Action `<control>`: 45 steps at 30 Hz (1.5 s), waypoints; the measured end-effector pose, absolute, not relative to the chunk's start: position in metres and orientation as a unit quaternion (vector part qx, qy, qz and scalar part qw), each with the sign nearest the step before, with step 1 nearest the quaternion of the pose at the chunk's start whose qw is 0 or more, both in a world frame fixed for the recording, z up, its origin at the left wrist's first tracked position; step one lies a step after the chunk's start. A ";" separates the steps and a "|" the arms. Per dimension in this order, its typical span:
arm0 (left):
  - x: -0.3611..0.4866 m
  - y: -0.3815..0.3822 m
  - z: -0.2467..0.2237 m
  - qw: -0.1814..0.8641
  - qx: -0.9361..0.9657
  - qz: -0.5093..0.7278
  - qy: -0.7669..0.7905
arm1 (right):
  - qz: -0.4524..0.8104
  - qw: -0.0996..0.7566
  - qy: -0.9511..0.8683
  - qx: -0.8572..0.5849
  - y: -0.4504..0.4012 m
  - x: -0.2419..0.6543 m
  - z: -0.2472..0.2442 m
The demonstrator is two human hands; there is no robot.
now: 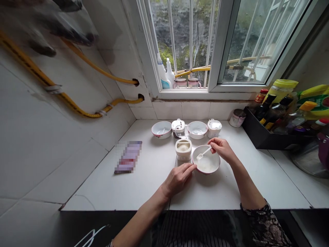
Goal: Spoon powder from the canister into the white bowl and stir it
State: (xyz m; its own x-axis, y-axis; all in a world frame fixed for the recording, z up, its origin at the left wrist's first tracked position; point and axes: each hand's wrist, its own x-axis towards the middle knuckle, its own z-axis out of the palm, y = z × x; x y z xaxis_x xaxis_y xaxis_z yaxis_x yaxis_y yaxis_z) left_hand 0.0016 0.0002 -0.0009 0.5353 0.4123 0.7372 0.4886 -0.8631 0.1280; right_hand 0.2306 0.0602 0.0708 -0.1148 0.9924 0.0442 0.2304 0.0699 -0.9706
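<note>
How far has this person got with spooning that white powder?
Done: the near bowl already holds white powder, and the open jar beside it is filled too. In hand: the right hand holds a small white spoon over that bowl; the left hand steadies its rim. Left: the two back bowls look nearly empty.

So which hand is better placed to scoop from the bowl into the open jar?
Right, probably: the right hand already holds the small white spoon over the bowl, while the left hand steadies its rim beside the open jar.

Left hand palm down, fingers stretched forward, forearm angled in from below. Right hand raised slightly, fingertips pinched together, wrist bent, patterned sleeve at elbow.
</note>
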 end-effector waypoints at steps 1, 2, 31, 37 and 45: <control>0.002 0.000 -0.001 0.046 -0.875 -0.406 -0.259 | 0.451 0.425 -0.595 -0.512 0.060 0.231 0.071; 0.002 0.000 -0.001 0.045 -0.875 -0.406 -0.261 | 0.453 0.427 -0.594 -0.510 0.061 0.231 0.071; 0.003 0.000 0.001 0.045 -0.873 -0.406 -0.267 | 0.140 0.513 -0.732 -0.426 0.048 0.186 0.074; 0.002 0.000 0.001 0.044 -0.875 -0.406 -0.261 | 0.268 0.531 -0.634 -0.495 0.053 0.220 0.077; 0.002 0.000 -0.001 0.045 -0.873 -0.406 -0.266 | 0.119 0.340 -0.768 -0.529 0.056 0.237 0.071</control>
State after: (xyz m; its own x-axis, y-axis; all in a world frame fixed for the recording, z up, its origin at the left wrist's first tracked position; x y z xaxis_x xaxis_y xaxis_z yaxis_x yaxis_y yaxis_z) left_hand 0.0018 -0.0003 -0.0014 0.5280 0.4282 0.7334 0.5022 -0.8538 0.1371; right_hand 0.2369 0.0557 0.0713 -0.2093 0.8940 0.3962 0.7316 0.4120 -0.5431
